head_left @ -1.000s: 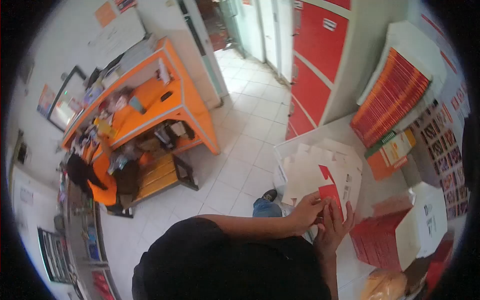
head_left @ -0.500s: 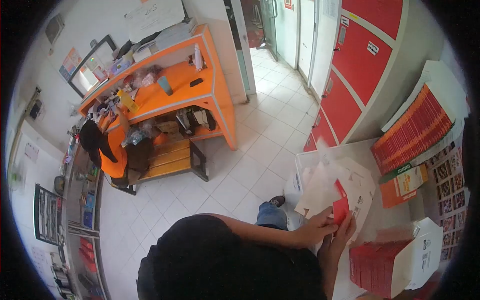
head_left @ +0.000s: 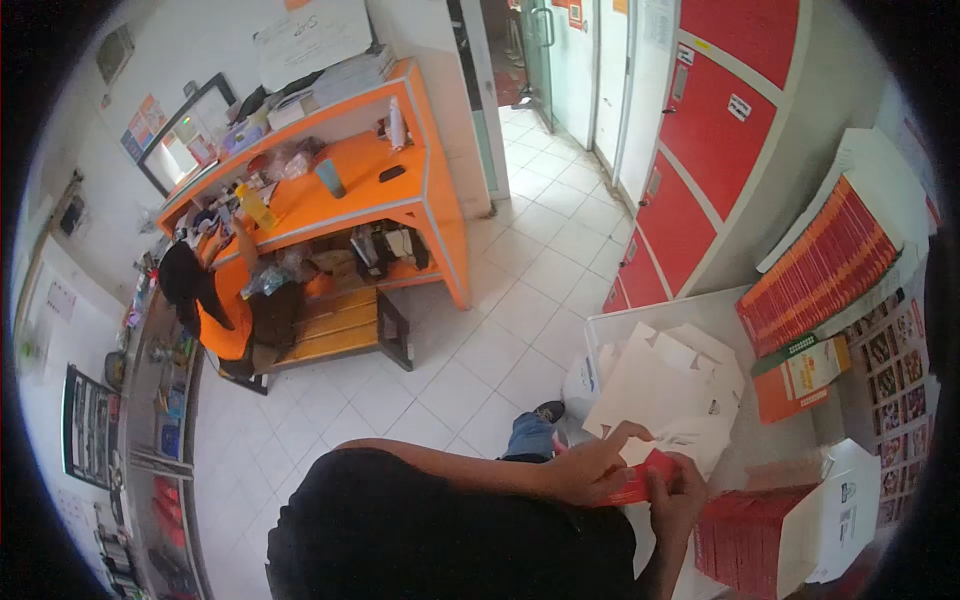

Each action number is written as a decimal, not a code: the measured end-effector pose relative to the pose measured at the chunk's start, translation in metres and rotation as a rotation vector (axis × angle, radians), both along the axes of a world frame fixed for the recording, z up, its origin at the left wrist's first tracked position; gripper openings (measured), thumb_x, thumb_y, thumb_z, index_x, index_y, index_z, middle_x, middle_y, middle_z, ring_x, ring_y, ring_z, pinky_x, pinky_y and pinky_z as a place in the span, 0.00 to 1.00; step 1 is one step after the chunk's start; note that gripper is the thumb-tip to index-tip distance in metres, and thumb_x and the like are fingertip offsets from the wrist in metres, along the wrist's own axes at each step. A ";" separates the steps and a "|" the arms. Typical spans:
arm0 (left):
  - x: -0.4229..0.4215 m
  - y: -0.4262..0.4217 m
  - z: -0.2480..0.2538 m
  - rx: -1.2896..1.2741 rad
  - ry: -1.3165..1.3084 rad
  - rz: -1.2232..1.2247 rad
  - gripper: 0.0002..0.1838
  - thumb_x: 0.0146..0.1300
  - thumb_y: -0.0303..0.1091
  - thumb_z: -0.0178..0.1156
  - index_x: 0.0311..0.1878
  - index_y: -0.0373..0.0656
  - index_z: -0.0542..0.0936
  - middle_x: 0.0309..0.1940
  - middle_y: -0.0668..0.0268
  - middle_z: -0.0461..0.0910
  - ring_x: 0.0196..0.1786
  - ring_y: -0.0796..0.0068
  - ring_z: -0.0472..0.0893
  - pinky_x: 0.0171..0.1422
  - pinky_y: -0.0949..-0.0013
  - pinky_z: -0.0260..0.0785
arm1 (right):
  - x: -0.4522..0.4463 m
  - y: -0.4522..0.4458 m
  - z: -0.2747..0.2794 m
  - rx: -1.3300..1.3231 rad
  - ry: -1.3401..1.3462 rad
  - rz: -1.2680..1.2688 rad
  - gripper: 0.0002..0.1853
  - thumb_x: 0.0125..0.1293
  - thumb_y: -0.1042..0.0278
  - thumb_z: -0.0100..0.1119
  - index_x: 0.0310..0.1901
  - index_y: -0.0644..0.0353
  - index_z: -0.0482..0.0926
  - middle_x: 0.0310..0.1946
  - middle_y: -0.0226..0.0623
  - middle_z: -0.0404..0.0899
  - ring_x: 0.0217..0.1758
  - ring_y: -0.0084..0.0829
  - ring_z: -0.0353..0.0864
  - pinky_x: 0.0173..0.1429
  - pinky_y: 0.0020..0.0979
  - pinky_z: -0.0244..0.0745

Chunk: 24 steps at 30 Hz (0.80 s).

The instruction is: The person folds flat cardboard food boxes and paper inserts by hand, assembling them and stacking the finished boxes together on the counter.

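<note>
Over the right-hand table, a small red folded paper piece (head_left: 632, 485) is held between my two hands. My left hand (head_left: 592, 468) is closed on its left end, with the index finger raised and bent above it. My right hand (head_left: 680, 495) pinches the other end between thumb and fingers. Flat cream cardboard blanks (head_left: 665, 385) lie spread just beyond my hands. Close to my right hand, a stack of red folded pieces (head_left: 745, 535) stands packed against an open white carton (head_left: 845, 510).
Behind the blanks, a long row of red-orange pieces (head_left: 820, 265) fills another carton beside an orange-and-cream box (head_left: 800, 380). Red lockers (head_left: 715, 125) rise beyond the white table (head_left: 780, 425). Far left, a person in orange (head_left: 232, 310) sits on a wooden bench (head_left: 335, 325) at an orange desk (head_left: 350, 160).
The red piece has gone from upright to lying lower and more level between my hands. My left hand has shifted left, its index finger now lifted.
</note>
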<state>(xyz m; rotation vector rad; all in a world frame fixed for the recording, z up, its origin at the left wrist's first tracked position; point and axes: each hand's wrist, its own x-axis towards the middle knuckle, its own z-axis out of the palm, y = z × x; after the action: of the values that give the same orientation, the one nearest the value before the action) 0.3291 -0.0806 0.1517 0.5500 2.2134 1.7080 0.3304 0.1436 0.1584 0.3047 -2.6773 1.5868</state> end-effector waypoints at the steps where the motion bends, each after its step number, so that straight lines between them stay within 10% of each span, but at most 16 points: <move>1: -0.003 0.001 0.008 0.007 -0.041 -0.007 0.31 0.75 0.29 0.56 0.76 0.49 0.56 0.40 0.47 0.80 0.43 0.55 0.85 0.52 0.54 0.75 | -0.002 0.008 -0.003 0.012 0.010 0.085 0.22 0.57 0.64 0.81 0.52 0.62 0.86 0.36 0.45 0.86 0.31 0.33 0.85 0.36 0.31 0.79; 6: -0.018 -0.009 0.056 0.118 -0.279 -0.148 0.35 0.71 0.33 0.63 0.76 0.50 0.57 0.47 0.51 0.81 0.43 0.65 0.84 0.52 0.60 0.75 | 0.006 0.004 0.052 0.055 -0.076 0.329 0.35 0.48 0.66 0.86 0.60 0.63 0.81 0.38 0.41 0.81 0.30 0.33 0.84 0.37 0.29 0.80; 12: -0.036 -0.011 0.032 -0.269 0.544 0.328 0.40 0.67 0.40 0.72 0.76 0.43 0.61 0.59 0.52 0.79 0.66 0.63 0.77 0.68 0.54 0.70 | -0.002 0.018 0.015 -0.089 0.268 -0.103 0.34 0.51 0.60 0.85 0.57 0.65 0.80 0.42 0.37 0.82 0.36 0.27 0.84 0.33 0.28 0.80; 15: -0.056 -0.018 0.007 0.144 0.283 0.550 0.46 0.62 0.49 0.77 0.77 0.42 0.63 0.67 0.47 0.75 0.74 0.61 0.71 0.77 0.56 0.62 | -0.005 0.033 0.023 -0.643 0.003 -0.333 0.31 0.59 0.55 0.81 0.56 0.65 0.79 0.44 0.35 0.83 0.40 0.25 0.84 0.34 0.29 0.81; 19: -0.064 -0.030 0.012 0.305 -0.270 -0.021 0.31 0.71 0.39 0.70 0.71 0.36 0.71 0.59 0.58 0.83 0.61 0.71 0.82 0.66 0.64 0.74 | -0.020 0.019 0.000 -1.215 -0.167 -0.438 0.25 0.73 0.56 0.68 0.64 0.62 0.76 0.47 0.32 0.81 0.45 0.23 0.80 0.51 0.30 0.79; 24: -0.056 0.004 0.036 0.483 -0.281 0.275 0.21 0.75 0.33 0.65 0.66 0.37 0.74 0.56 0.61 0.85 0.55 0.75 0.84 0.57 0.67 0.80 | -0.013 -0.023 0.012 0.044 0.599 -0.287 0.23 0.67 0.62 0.73 0.57 0.56 0.72 0.57 0.40 0.78 0.63 0.44 0.80 0.63 0.51 0.79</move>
<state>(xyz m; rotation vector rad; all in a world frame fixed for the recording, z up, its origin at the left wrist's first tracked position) 0.2730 -0.0765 0.1872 0.0883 1.7434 2.3188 0.3171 0.1205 0.1707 0.3159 -2.1782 1.1292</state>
